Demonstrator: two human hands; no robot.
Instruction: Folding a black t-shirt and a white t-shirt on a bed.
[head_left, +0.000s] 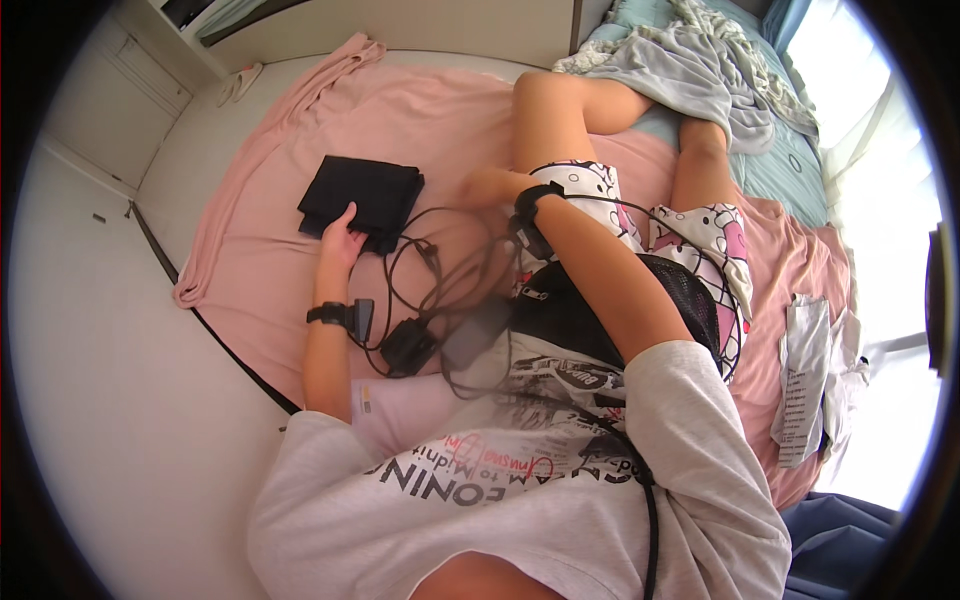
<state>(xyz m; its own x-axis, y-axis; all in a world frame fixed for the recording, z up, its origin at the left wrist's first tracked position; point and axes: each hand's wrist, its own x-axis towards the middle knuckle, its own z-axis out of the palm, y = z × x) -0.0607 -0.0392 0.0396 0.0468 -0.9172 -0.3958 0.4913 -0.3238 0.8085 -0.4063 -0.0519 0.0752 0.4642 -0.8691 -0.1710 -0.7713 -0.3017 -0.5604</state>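
A neatly folded black cloth (360, 195) lies on the pink bed sheet, ahead and to the left. My left hand (345, 238) grips its near edge, a finger lying on top and the rest partly hidden. Over my lap, my right hand (492, 187) is smeared by motion; its fingers are unclear, and I cannot tell whether it holds anything. Between my arms lie tangled black cables (432, 262), a black box-shaped device (408, 347) and a blurred grey device (474, 335). A black zippered pouch (560, 318) with mesh rests against my lap. Both wrists wear black strapped devices.
The pink sheet (270, 255) covers the bed around me. A grey blanket (700, 75) lies over my lower legs at the far right. Crumpled plastic packaging (806, 380) sits on the right. Slippers (240, 84) stand on the floor at the far left.
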